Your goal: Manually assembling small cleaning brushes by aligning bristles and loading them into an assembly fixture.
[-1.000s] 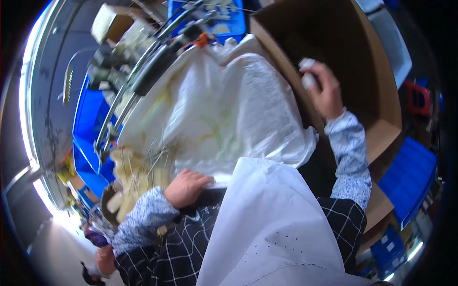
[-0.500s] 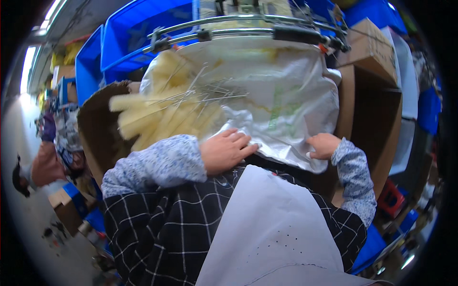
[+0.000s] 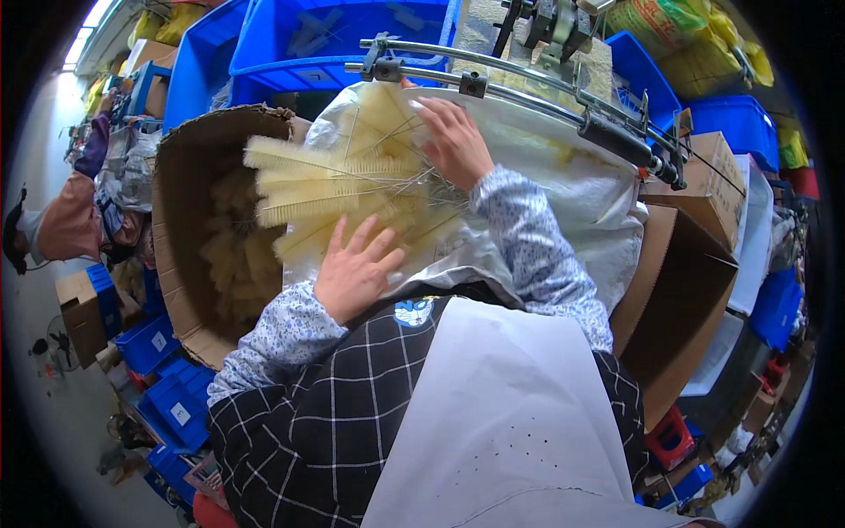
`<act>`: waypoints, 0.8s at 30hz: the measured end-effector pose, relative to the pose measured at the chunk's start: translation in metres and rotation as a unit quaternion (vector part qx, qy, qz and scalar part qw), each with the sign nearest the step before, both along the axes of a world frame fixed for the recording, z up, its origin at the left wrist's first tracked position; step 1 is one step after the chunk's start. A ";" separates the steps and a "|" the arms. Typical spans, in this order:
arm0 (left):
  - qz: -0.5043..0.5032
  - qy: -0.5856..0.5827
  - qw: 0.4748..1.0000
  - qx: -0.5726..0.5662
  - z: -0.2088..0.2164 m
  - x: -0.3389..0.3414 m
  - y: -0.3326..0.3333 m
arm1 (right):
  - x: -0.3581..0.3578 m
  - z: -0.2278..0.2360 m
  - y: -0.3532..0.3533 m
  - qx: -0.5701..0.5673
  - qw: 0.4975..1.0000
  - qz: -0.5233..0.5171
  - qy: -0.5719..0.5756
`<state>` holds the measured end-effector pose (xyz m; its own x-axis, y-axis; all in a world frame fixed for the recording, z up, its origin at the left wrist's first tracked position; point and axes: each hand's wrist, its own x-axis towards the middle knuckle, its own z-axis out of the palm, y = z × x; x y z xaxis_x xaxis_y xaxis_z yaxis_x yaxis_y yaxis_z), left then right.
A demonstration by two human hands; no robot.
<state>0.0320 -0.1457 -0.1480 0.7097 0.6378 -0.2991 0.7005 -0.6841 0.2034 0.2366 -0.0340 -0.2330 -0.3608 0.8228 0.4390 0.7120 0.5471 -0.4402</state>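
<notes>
**Both Hands Turn From Sheet to Brushes**

Head view: A worker's left hand (image 3: 350, 277) and right hand (image 3: 456, 145) now flank a loose pile of pale yellow bristle brushes (image 3: 308, 180) on a white plastic sheet (image 3: 572, 207). Half a second ago both hands were at the sheet's near edge, the right one by its right-hand corner. The right hand has since crossed to the far side of the pile, while the left has shifted onto its near side. The change appears to move the handling from the sheet to the brushes themselves.

The left hand's fingers are spread apart over the nearest bristles, clamped on nothing that shows. The right hand's fingers lie close together beside the wire stems (image 3: 400, 183); whether they pinch any cannot be told. White coverings show on some fingertips.

The brushes fan out with bristle ends to the left and wires toward the right hand, the nearer ones blurred. At left, an open cardboard box (image 3: 189, 282) holds more brushes. A metal bar frame (image 3: 519, 92) runs beyond the sheet, with a blue bin (image 3: 339, 69) behind it; a second carton (image 3: 647, 268) stands at right.
</notes>
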 end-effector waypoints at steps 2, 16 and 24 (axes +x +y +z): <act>0.008 0.008 1.000 -0.018 -0.011 -0.009 0.003 | 0.013 -0.015 -0.025 0.035 0.990 -0.107 0.083; -0.171 -0.031 0.983 0.057 -0.038 -0.053 0.020 | 0.034 -0.008 -0.098 0.029 0.966 -0.255 0.007; 0.036 -0.026 0.989 0.142 -0.014 -0.057 -0.026 | -0.021 0.083 0.008 -0.180 0.979 0.089 0.016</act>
<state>-0.0253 -0.1721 -0.1620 0.6695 0.7400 -0.0651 0.7428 -0.6679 0.0470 0.2158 -0.0259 -0.1495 -0.5028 0.8522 0.1447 0.6027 0.4656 -0.6481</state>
